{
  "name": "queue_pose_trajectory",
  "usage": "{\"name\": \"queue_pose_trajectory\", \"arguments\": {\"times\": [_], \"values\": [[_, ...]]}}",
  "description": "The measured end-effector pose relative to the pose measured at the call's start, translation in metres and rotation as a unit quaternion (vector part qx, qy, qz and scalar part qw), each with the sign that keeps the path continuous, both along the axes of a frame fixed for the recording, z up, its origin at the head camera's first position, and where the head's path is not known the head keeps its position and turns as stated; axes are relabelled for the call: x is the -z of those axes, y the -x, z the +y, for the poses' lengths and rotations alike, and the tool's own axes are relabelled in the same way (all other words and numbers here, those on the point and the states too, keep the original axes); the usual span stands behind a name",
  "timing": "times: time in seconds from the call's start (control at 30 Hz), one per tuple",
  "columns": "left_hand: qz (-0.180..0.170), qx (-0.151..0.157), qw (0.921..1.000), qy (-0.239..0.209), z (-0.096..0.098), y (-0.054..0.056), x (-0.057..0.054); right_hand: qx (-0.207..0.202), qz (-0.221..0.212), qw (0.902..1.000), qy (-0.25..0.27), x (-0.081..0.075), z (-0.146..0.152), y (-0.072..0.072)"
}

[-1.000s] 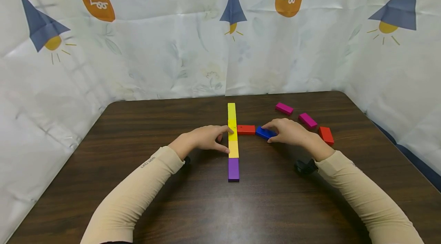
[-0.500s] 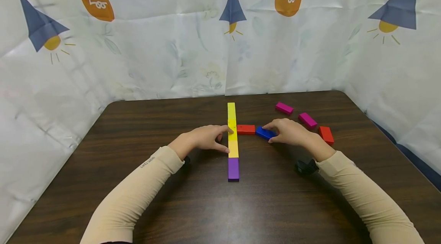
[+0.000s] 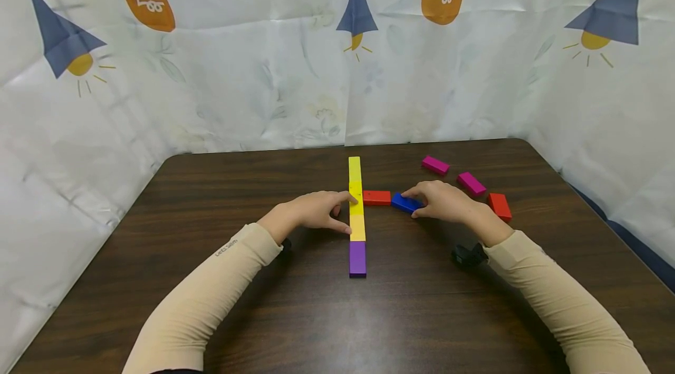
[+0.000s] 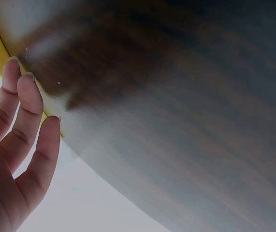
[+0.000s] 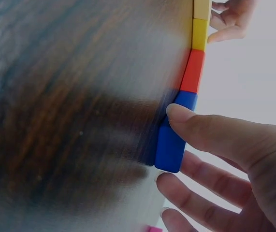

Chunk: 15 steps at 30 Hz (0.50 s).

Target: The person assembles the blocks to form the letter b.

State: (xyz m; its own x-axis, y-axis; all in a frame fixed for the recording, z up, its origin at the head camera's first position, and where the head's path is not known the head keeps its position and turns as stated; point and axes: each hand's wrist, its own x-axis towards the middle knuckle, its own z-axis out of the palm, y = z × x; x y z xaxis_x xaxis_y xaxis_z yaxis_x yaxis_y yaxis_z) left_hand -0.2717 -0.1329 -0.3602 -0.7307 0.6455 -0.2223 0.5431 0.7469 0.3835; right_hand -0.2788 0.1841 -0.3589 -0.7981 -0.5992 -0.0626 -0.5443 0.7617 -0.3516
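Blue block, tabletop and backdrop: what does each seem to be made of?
Blue block: probably painted wood, smooth with a soft sheen; its even colour hides any grain, so plastic is possible.
Tabletop: likely wood-look laminate, semi-gloss, given the dark streaked grain and pale reflection; varnished wood can't be ruled out.
Backdrop: thin printed sheet, fabric or plastic, judging by its creases.
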Motion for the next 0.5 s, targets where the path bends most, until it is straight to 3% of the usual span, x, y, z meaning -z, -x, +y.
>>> {"name": "queue_pose_trajectory", "arguments": {"times": [0.5], "values": [[0.000,0.000,1.0000,0.004,0.0007,0.0004,-0.0002,0.000,-0.004,1.0000,0.008,-0.0007,0.0057,0.0006]]}}
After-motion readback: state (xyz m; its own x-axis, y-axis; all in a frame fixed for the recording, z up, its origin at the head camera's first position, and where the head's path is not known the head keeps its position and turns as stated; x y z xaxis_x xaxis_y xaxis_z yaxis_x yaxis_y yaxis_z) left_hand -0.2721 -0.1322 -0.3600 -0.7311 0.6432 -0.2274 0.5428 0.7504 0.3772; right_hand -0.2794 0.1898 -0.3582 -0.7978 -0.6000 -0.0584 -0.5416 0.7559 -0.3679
